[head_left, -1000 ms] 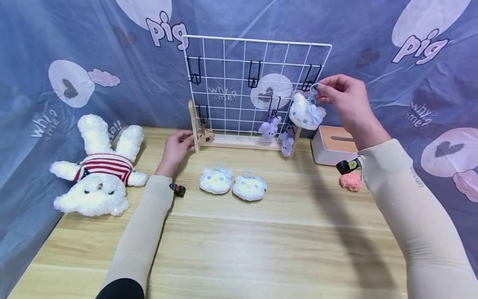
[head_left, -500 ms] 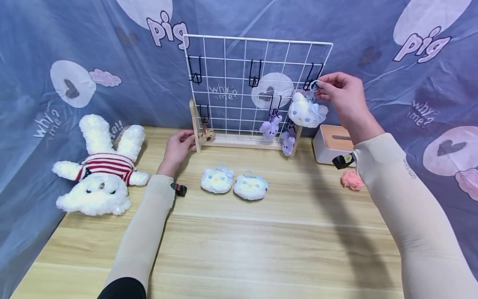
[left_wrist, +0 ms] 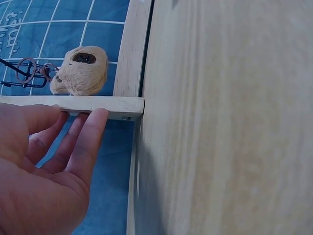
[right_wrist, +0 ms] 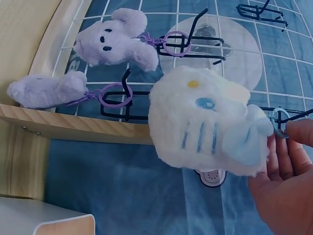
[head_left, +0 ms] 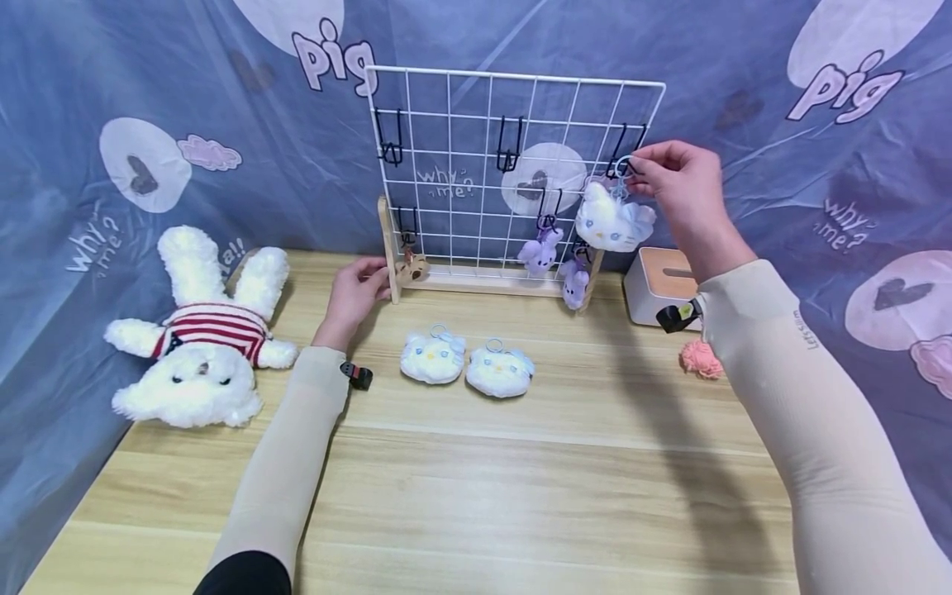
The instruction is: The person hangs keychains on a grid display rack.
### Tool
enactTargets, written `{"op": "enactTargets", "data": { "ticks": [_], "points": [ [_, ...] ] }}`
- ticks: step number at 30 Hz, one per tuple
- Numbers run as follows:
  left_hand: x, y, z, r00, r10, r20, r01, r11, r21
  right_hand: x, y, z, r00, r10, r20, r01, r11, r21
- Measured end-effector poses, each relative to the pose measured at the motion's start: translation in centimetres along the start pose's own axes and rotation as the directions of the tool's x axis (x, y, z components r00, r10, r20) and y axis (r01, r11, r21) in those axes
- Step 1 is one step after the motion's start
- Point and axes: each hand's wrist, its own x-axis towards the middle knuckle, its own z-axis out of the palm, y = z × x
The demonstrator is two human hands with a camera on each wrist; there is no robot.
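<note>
My right hand [head_left: 680, 182] pinches the light-blue ring of a white plush cat-head keychain [head_left: 613, 219] at the rack's upper right hook [head_left: 619, 157]. In the right wrist view the ring [right_wrist: 279, 122] overlaps that hook's black tip, and the cat head [right_wrist: 195, 122] hangs with its blue bow beside my fingers. My left hand [head_left: 355, 293] touches the left wooden post of the white wire grid rack [head_left: 487, 76], fingertips against the post's outer side [left_wrist: 117, 105]. A tan plush keychain [left_wrist: 85, 71] hangs just inside that post. Two matching cat-head keychains [head_left: 433, 357] lie on the table.
Two purple plush keychains [head_left: 540, 250] hang low on the rack's right. Other black hooks [head_left: 509, 149] hold nothing. A white tissue box with a wooden lid [head_left: 654, 285] and a pink fuzzy item [head_left: 701, 359] sit right. A white plush toy in a striped shirt [head_left: 216, 330] lies left.
My right hand has shifted slightly, with its forearm swinging a little left and the cat-head keychain staying close to the upper right hook. The left hand keeps its place at the post.
</note>
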Motion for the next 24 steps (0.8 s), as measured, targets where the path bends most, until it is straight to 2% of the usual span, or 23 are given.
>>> {"op": "enactTargets", "data": {
  "ticks": [15, 24],
  "points": [
    [0.20, -0.10, 0.15, 1.000, 0.006, 0.004, -0.006, 1.000, -0.020, -0.11, 0.51, -0.40, 0.999, 0.025, -0.026, -0.024, 1.000, 0.018],
    [0.06, 0.07, 0.13, 1.000, 0.013, -0.009, -0.013, 1.000, -0.008, -0.81, 0.53, -0.78, 1.000, -0.023, -0.013, 0.024, 0.998, 0.064]
  ]
}}
